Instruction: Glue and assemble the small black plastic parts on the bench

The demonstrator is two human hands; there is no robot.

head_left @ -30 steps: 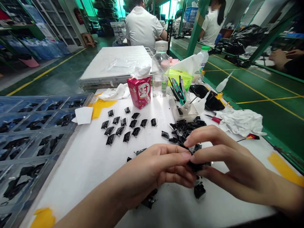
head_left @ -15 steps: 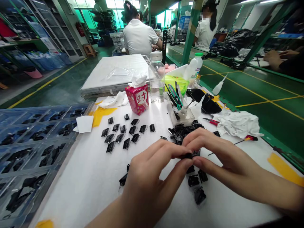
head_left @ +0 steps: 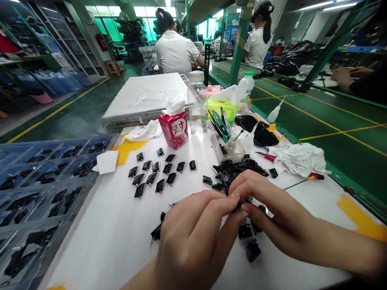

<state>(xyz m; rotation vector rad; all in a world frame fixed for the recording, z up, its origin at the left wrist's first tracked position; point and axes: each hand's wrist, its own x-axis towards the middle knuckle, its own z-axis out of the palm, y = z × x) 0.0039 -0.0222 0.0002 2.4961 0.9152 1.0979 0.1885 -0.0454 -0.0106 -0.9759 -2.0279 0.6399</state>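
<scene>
White worktable (head_left: 121,225) bearing rows of small black parts (head_left: 157,171) at centre, a red tissue box (head_left: 174,129) and clear bottle (head_left: 197,102) above, crumpled white cloth (head_left: 299,159) at right, blue compartment tray (head_left: 39,189) at left.

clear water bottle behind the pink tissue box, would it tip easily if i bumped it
Probably yes. The water bottle stands tall and narrow, and its water seems to fill only the lower part, so it is likely light. If knocked over, its round body would probably roll toward the pink tissue box or the tool tray.

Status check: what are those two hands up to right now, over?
Left hand and right hand pinch one small black part. Loose parts close behind. Nothing between.
</scene>
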